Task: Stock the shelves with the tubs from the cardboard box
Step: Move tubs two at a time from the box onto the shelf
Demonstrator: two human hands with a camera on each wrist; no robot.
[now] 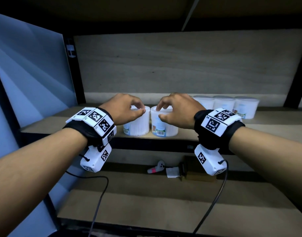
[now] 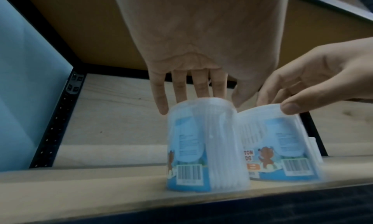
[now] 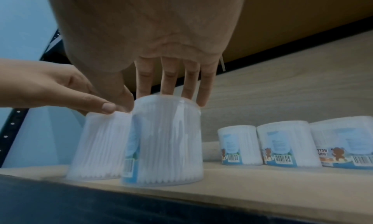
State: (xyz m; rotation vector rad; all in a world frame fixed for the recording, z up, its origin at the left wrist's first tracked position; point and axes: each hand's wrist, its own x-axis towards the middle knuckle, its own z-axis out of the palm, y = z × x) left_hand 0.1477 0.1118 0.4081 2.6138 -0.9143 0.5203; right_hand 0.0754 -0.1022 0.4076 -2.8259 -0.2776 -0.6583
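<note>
While both tubs stood side by side at the near edge of the wooden shelf board [image 1: 61, 120], the left hand [image 1: 124, 108] pinched the left clear plastic cotton-bud tub [image 1: 138, 124] by its lid rim and the right hand [image 1: 177, 110] likewise pinched the right clear cotton-bud tub [image 1: 164, 125]. The placing step looked nearly done; next, both likely needed releasing, perhaps after a push back level with the three tubs [image 1: 225, 105] far right.

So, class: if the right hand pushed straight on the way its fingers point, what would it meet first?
The right hand already grips the top of the right tub, fingers pointing down, so it would press on the tub, then the shelf board beneath. Probably; depth is unclear.
</note>
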